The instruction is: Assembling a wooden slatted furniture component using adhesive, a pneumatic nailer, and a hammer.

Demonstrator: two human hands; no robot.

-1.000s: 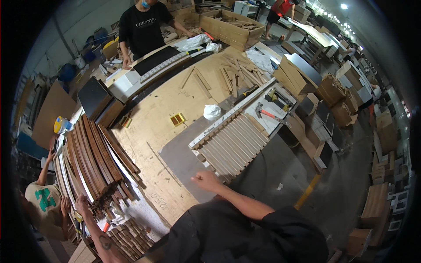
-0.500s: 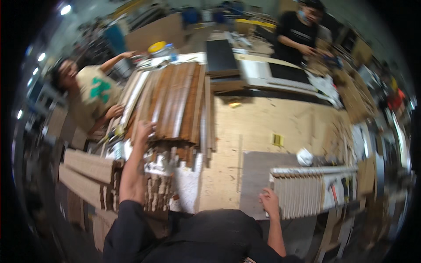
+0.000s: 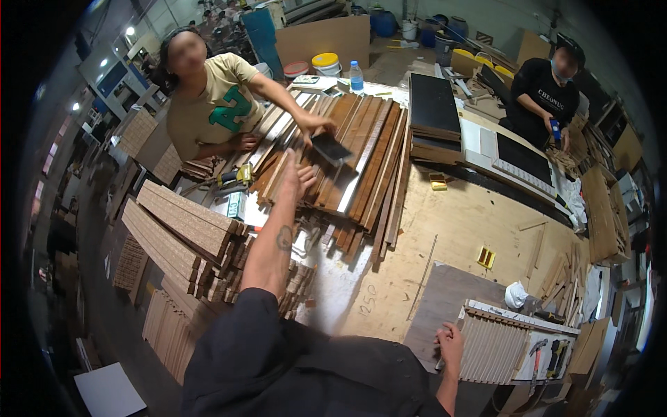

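Now the left hand (image 3: 297, 179) is stretched out over the pile of long brown wood slats (image 3: 361, 160), fingers spread and loose, gripping nothing. Just beyond its fingertips sits a small dark flat card (image 3: 329, 146), a black glossy rectangle, tilted, held at its far end by the co-worker's hand (image 3: 314, 124) in the beige shirt. The card hovers just above the slats, very near the reaching hand, though I cannot tell if they touch. Down by the near edge, the right hand (image 3: 450, 342) rests with fingers curled on the corner of a pale ribbed slatted panel (image 3: 490, 347) lying on the plywood workbench (image 3: 451, 222). Another person in black works at the far side.
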